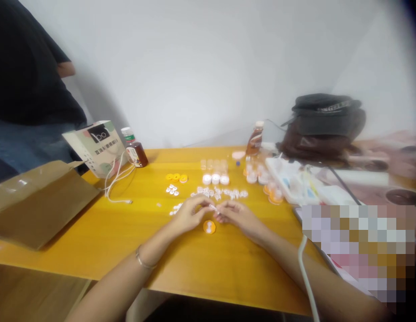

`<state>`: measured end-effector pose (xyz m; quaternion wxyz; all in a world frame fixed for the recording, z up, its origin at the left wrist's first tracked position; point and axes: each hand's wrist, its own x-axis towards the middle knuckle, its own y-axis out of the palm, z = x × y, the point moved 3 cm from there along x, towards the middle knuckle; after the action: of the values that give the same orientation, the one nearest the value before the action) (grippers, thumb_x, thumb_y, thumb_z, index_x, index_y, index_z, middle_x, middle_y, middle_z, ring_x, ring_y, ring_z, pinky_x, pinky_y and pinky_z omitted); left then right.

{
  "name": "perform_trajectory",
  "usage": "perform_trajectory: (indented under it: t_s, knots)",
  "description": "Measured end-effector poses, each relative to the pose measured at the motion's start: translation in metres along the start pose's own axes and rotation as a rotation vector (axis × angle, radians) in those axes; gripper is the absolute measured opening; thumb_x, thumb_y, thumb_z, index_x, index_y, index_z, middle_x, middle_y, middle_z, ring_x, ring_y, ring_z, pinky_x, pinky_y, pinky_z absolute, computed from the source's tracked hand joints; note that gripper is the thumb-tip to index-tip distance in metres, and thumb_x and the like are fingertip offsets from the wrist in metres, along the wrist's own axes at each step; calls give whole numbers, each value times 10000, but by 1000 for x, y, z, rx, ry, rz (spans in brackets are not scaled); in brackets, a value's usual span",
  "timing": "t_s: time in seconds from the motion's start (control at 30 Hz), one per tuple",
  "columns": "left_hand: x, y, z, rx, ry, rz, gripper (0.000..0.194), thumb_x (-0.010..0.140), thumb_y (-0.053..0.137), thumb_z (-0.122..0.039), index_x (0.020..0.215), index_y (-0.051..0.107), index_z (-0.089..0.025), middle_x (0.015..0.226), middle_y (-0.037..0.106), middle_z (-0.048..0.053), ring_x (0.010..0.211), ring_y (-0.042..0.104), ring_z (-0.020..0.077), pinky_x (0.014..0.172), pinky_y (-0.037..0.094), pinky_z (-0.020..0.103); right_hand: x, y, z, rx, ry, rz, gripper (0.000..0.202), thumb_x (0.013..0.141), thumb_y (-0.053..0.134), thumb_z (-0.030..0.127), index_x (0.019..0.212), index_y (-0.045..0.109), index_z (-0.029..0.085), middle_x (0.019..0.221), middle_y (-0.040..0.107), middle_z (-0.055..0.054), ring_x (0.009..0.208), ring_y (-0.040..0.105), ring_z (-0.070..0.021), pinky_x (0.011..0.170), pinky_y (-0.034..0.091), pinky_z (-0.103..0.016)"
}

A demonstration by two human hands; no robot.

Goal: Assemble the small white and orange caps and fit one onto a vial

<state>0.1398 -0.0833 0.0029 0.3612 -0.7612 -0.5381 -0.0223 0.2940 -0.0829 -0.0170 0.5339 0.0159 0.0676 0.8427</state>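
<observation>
at the middle of the surface: both hands meet, fingertips together over a small white piece
left hand (190, 213): fingers curled in, pinching one small white piece (212, 207) at its tips; a thin bracelet (143, 261) sits on the wrist
right hand (237, 215): fingers bent, tips touching the same white piece from the other side; how firmly it grips cannot be told
orange disc (209, 226): one, flat on the surface just below the two hands, apart from the fingers
loose white pieces (221, 193): a scattered row just beyond the hands, too blurred to count; a smaller cluster (172, 190) lies to the left
yellow discs (176, 177): three in a row, behind the small cluster
white caps (215, 179): three side by side, beyond the scattered row
clear cups (214, 164): a row behind the caps, number unclear
bottles: two, one dark with a green cap (136, 151) at the left, one brown (254, 139) at the right
white cable (117, 181): one, looped near the dark bottle
printed box (95, 145): one, beside that bottle
cardboard box (36, 201): one, open, at the left edge
dark bag (324, 125): one, far right
surface (127, 241): yellow wood
person in dark shirt (27, 67): one, standing at the far left
</observation>
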Motion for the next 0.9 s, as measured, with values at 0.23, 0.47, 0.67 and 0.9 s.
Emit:
perform_trajectory:
  t_s: [0.23,0.47,0.67,0.9]
  knots:
    - [4,-8,-2,-25,48,29,189,808,503,-225,953,609,-168,976,626,71,912,562,159,849,422,313,4,-9,-9,141,41,-89,251,603,725,318,767,592,184,725,632,3,670,583,-108,677,445,-262]
    - [0,-19,13,292,-76,56,241,761,554,-330,943,612,-182,760,548,25,687,507,131,657,416,259,5,-15,-9,165,49,-211,339,586,731,286,878,589,189,731,611,-4,669,581,-119,705,461,-290]
    - [-3,-7,19,384,-59,171,131,772,519,-214,857,609,-173,774,525,29,664,487,119,629,396,238,5,-12,-11,192,67,-205,315,550,754,264,813,598,189,758,620,-2,723,595,-125,795,454,-310]
    - [-3,-12,18,227,-33,117,114,769,514,-186,858,579,-153,807,563,36,712,545,113,685,458,247,4,-12,-10,125,77,-170,332,530,765,273,808,612,175,785,629,-18,763,595,-136,811,448,-318]
